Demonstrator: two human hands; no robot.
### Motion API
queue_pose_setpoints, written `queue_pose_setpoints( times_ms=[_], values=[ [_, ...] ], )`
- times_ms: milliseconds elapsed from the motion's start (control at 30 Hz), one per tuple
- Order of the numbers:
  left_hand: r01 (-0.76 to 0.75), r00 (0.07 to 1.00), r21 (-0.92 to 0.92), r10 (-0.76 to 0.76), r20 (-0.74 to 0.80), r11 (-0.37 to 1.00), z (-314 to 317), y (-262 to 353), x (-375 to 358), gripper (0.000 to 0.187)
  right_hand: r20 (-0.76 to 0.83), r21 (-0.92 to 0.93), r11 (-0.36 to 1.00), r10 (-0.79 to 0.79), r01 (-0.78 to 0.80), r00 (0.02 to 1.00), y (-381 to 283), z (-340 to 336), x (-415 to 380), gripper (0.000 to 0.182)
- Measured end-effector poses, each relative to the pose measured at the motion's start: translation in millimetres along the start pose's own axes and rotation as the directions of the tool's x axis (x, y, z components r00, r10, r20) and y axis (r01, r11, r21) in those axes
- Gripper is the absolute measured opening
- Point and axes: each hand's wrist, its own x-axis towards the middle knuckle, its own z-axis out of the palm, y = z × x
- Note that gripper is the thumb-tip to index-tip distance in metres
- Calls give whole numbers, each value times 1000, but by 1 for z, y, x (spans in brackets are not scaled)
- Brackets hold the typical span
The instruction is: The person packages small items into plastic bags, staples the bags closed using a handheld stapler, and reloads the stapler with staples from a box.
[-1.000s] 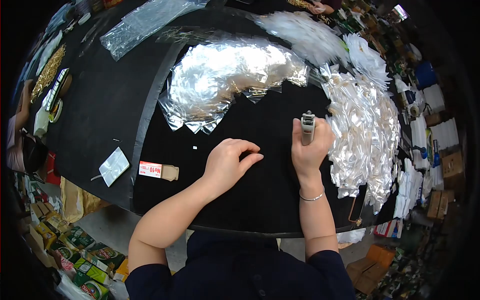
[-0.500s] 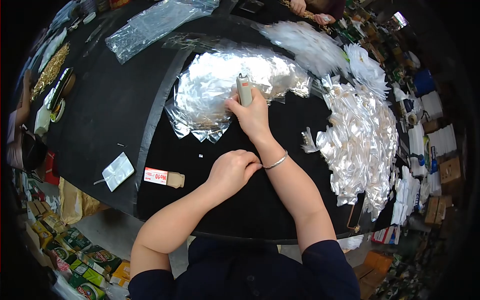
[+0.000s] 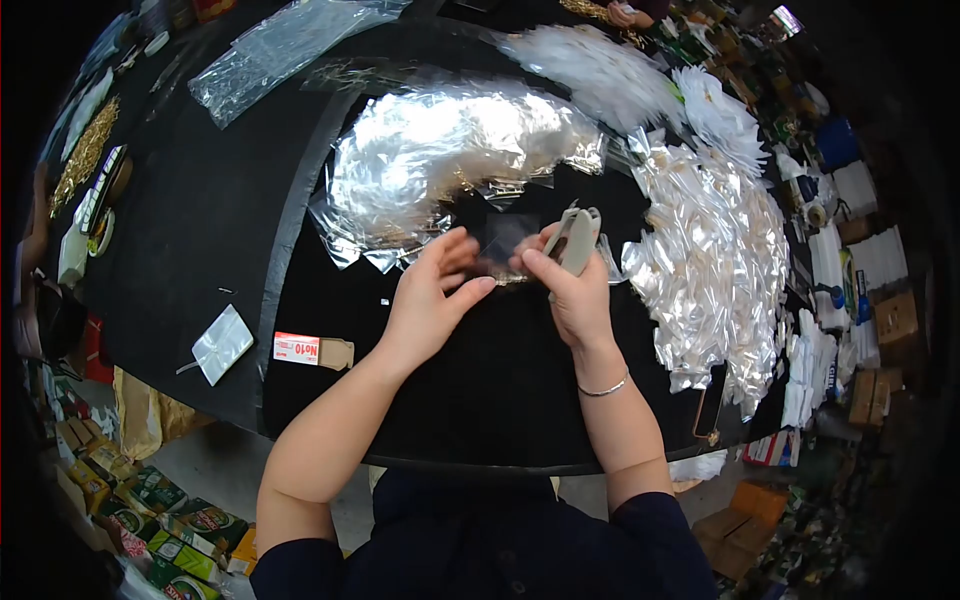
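A light grey stapler [image 3: 574, 243] is gripped in my right hand [image 3: 580, 290], its jaws pointing away from me. A small clear plastic bag [image 3: 510, 235] is between my two hands, close to the right fingertips; blur hides whether they touch it. My left hand [image 3: 430, 295] is open just left of the bag, thumb and fingers apart and slightly smeared by motion. Beyond both hands spreads a curved pile of shiny clear bags [image 3: 400, 150]. On the right, near my right hand, lies a big heap of gathered clear packets [image 3: 710, 270].
A red-and-white staple box [image 3: 297, 348] lies left of my left arm, by a small square packet stack [image 3: 222, 344]. White feathery bundles [image 3: 600, 80] and a large plastic sheet [image 3: 290, 55] lie farther back. Another person's hand [image 3: 625, 14] shows at the far edge.
My right hand has come back toward me and right with the stapler, now turned sideways. My left hand has left the right wrist's bracelet and opened. A clear bag now shows between my hands.
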Motion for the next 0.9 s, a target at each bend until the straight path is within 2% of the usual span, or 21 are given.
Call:
queue_pose_setpoints(
  times_ms=[33,100,133,233,333,533,600,800,900],
  values=[
    [115,989,-88,-105,108,990,-2,3,0,32,-7,30,998,50,-50,999,4,-1,-3,24],
    [359,900,-214,-276,338,908,-7,8,1,30,-13,68,993,101,-100,995,8,-1,-6,24],
    [361,897,-207,-278,343,909,-7,6,1,30,-17,60,993,104,-103,994,9,-2,-6,24],
    [284,924,-126,-236,301,950,-4,-1,1,22,-25,40,994,107,-106,994,9,-6,-7,26],
    [262,937,-110,-226,265,959,-1,-2,-1,20,-34,-203,978,42,-48,999,15,-8,-9,28],
    [217,949,-17,-206,240,976,-6,8,2,22,-39,-136,989,55,-59,998,15,-4,-10,29],
    [190,960,-49,-176,218,980,-6,8,3,22,-34,-83,992,97,-100,995,12,-3,-11,29],
    [153,977,-135,-130,166,979,-6,14,1,22,-11,-110,990,91,-91,996,15,1,-10,30],
    [-67,992,49,62,106,997,-7,16,0,22,-12,-163,985,53,-54,999,16,4,-12,31]
  ],
)
